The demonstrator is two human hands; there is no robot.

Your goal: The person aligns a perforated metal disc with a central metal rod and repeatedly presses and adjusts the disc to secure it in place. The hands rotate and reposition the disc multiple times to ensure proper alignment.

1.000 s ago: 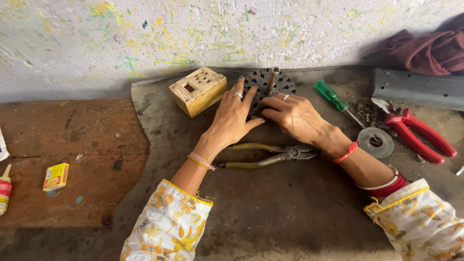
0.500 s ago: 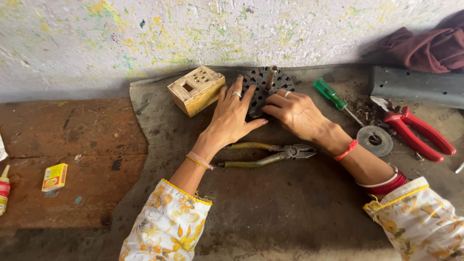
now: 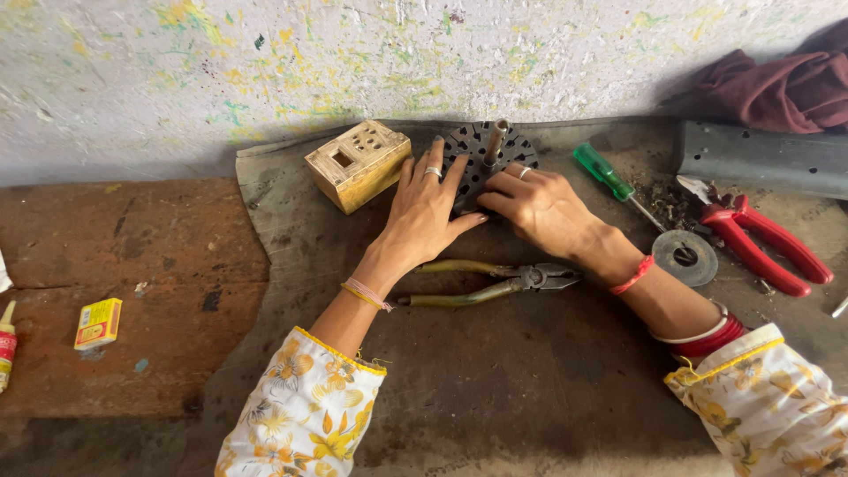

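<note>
Perforated metal disc (image 3: 477,146) under both hands, left hand (image 3: 427,208) spread flat, right hand (image 3: 541,205) pinching its edge

Two bare hands, floral sleeves, rings and bangles

Both forearms come out of loose white sleeves printed with yellow and orange flowers and edged in a thin yellow hem. The left hand (image 3: 424,216) wears a silver ring (image 3: 432,172) on one finger and a few slim bangles, pink and gold, at the wrist. The right hand (image 3: 548,210) also wears a silver ring (image 3: 525,173), a red thread band at the wrist, and further up the forearm a white bangle beside red ones.
</note>
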